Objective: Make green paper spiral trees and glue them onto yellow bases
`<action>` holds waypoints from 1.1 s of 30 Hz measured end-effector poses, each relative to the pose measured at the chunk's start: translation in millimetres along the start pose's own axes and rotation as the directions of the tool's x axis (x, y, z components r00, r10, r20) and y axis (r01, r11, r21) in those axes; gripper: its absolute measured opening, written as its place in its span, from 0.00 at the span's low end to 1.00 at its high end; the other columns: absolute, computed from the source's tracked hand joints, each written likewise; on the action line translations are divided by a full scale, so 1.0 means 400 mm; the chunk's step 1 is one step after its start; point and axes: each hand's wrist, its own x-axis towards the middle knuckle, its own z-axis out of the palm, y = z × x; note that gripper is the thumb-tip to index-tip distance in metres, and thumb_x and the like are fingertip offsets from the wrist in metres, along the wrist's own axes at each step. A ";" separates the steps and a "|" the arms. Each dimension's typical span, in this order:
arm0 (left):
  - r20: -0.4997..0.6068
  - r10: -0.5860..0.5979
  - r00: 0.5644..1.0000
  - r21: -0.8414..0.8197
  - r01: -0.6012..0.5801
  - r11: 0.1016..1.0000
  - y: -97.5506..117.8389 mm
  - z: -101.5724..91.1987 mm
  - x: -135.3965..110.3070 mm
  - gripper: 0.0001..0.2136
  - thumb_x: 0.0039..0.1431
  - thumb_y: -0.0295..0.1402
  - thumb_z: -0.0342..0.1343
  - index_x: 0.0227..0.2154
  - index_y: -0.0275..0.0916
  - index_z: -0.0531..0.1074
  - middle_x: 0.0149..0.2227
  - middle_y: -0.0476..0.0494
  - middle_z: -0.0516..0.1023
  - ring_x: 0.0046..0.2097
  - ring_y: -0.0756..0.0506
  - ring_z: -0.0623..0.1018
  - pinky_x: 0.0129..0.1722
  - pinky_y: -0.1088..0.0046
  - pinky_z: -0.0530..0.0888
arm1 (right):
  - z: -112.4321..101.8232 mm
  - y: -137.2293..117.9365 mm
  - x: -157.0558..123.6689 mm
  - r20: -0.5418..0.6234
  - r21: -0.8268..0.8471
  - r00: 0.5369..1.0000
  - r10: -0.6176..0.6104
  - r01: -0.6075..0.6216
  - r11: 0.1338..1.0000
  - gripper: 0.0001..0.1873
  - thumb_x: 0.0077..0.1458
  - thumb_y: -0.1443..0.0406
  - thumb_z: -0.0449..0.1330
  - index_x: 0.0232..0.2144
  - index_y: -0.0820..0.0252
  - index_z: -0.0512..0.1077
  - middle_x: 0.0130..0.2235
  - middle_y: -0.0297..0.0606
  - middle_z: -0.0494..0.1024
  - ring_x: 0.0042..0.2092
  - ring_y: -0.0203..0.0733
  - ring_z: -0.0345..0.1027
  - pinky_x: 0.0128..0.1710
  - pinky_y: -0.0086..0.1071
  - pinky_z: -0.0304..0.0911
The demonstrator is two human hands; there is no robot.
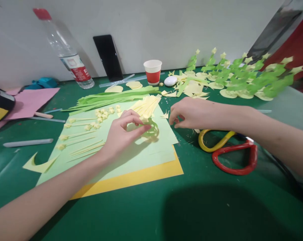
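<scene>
My left hand (123,132) pinches a curled green paper strip (152,130) just above the pale green sheet (141,154), fingers closed on it. My right hand (191,113) hovers to its right with fingers curled down near small yellow scraps (165,115); what they hold, if anything, I cannot make out. Yellow paper strips (146,105) lie fanned just behind my left hand. Small folded yellow stars (103,114) and thin sticks (84,135) lie on the sheet's left part.
Green strips (111,97), a red paper cup (152,72), a plastic bottle (66,50), a leaning black phone (108,57), scissors with yellow and red handles (229,154), finished green paper trees (246,77), pink paper (30,100), on a green table (191,207).
</scene>
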 end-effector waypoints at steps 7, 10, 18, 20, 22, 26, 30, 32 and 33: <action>-0.010 -0.010 1.000 -0.001 0.010 1.000 0.003 0.001 -0.001 0.07 0.44 0.33 0.58 0.16 0.42 0.67 0.27 0.50 0.67 0.36 0.44 0.69 0.38 0.65 0.64 | 0.058 0.008 -0.035 -0.023 -0.010 0.999 -0.030 0.030 0.999 0.10 0.50 0.70 0.55 0.33 0.60 0.76 0.39 0.40 0.75 0.32 0.38 0.64 0.26 0.30 0.51; -0.007 -0.001 1.000 0.005 0.001 1.000 0.002 0.001 -0.002 0.08 0.44 0.32 0.58 0.16 0.42 0.67 0.27 0.50 0.67 0.36 0.44 0.69 0.39 0.64 0.65 | 0.072 -0.007 -0.038 -0.082 0.052 0.997 0.005 -0.001 0.999 0.09 0.51 0.72 0.54 0.28 0.62 0.75 0.34 0.40 0.75 0.31 0.38 0.64 0.26 0.30 0.49; -0.005 -0.006 1.000 -0.006 0.006 1.000 0.000 0.000 -0.002 0.07 0.45 0.33 0.59 0.17 0.42 0.68 0.27 0.49 0.67 0.36 0.44 0.69 0.39 0.65 0.64 | 0.068 -0.045 -0.055 -0.161 0.591 0.969 0.185 -0.055 0.805 0.10 0.58 0.62 0.49 0.31 0.61 0.66 0.40 0.41 0.75 0.41 0.37 0.68 0.36 0.30 0.62; -0.005 -0.005 1.000 -0.010 0.005 1.000 0.001 0.000 -0.003 0.07 0.45 0.33 0.59 0.17 0.42 0.68 0.27 0.50 0.67 0.37 0.44 0.69 0.39 0.65 0.65 | 0.064 -0.050 -0.061 -0.099 0.823 0.973 0.210 -0.039 0.567 0.10 0.58 0.59 0.49 0.31 0.60 0.64 0.41 0.40 0.75 0.45 0.38 0.67 0.41 0.31 0.62; -0.007 -0.004 1.000 -0.011 0.004 1.000 0.002 0.000 -0.003 0.07 0.45 0.33 0.58 0.17 0.42 0.68 0.27 0.50 0.67 0.37 0.44 0.69 0.39 0.65 0.65 | 0.062 -0.049 -0.064 -0.084 0.891 0.976 0.202 -0.017 0.453 0.10 0.58 0.60 0.49 0.30 0.60 0.62 0.36 0.39 0.75 0.40 0.37 0.69 0.39 0.31 0.63; -0.008 -0.006 1.000 -0.011 0.005 1.000 0.000 0.002 -0.001 0.07 0.45 0.33 0.58 0.17 0.42 0.67 0.28 0.49 0.68 0.38 0.43 0.69 0.40 0.64 0.65 | 0.067 -0.036 -0.056 -0.201 0.565 0.970 0.135 0.002 0.825 0.08 0.57 0.64 0.49 0.29 0.61 0.64 0.26 0.34 0.71 0.26 0.32 0.62 0.26 0.28 0.58; -0.006 0.003 1.000 -0.009 -0.003 1.000 -0.003 0.003 -0.001 0.07 0.45 0.33 0.58 0.17 0.42 0.67 0.28 0.49 0.68 0.38 0.43 0.69 0.40 0.63 0.65 | 0.078 -0.033 -0.037 -0.208 0.331 0.977 0.039 0.032 0.943 0.06 0.52 0.68 0.55 0.28 0.63 0.71 0.31 0.39 0.72 0.31 0.36 0.62 0.32 0.31 0.56; -0.010 0.008 1.000 -0.006 -0.008 1.000 -0.005 0.003 -0.001 0.08 0.45 0.33 0.59 0.17 0.42 0.67 0.27 0.49 0.68 0.37 0.43 0.69 0.40 0.63 0.65 | 0.084 -0.040 -0.026 -0.180 0.246 0.984 -0.005 0.050 0.968 0.08 0.52 0.69 0.54 0.31 0.64 0.74 0.32 0.41 0.72 0.32 0.37 0.62 0.32 0.31 0.55; -0.012 0.010 1.000 -0.004 -0.010 1.000 -0.005 0.002 0.000 0.08 0.45 0.33 0.59 0.17 0.42 0.67 0.27 0.49 0.68 0.37 0.43 0.69 0.41 0.63 0.65 | 0.086 -0.044 -0.022 -0.164 0.209 0.986 -0.021 0.055 0.976 0.09 0.53 0.69 0.54 0.32 0.65 0.74 0.33 0.41 0.72 0.32 0.38 0.63 0.32 0.31 0.55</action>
